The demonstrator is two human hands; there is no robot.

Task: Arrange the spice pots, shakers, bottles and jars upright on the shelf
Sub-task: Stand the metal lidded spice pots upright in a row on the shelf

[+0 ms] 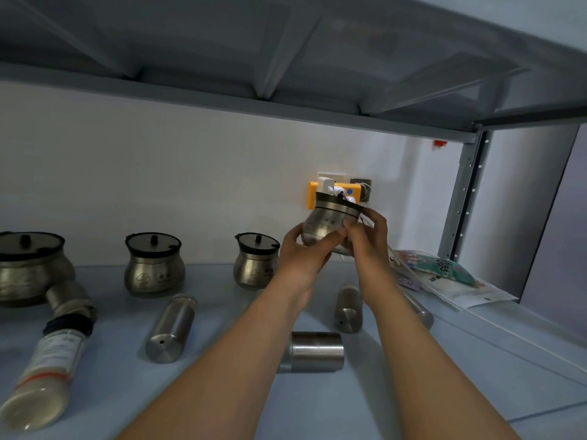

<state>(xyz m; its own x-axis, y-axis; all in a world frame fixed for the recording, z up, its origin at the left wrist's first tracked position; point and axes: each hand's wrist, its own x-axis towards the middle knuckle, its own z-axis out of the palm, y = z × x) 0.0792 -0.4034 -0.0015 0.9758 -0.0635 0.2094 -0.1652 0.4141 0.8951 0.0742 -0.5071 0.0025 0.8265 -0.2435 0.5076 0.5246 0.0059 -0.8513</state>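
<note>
Brushed steel, round-bellied and tapering to a dark rim, the spice pot [327, 222] is being held up off the shelf [397, 376] in front of the far wall, tilted with its rim leaning to the right. The left hand [300, 252] is cupping its underside with fingers wrapped round the belly, and the right hand [368, 231] is gripping its right side, fingertips pressing at the black rim.

Three matching pots are standing upright along the far edge of the pale blue shelf: a large pot [28, 268] at the far left, a middle pot [154, 263] and a smaller pot [255, 260] just left of the hands, each bulbous, satin metal, with a black-rimmed lid and small knob.

Nearer, smooth cylindrical steel shakers are lying on their sides: a long shaker [171, 328], a short shaker [349, 309] and a stubby canister [314, 350]. A clear bottle [44, 373] of pale powder with a black cap is lying at the near left. Glossy printed packets [444, 274] are lying flat at the far right.
</note>
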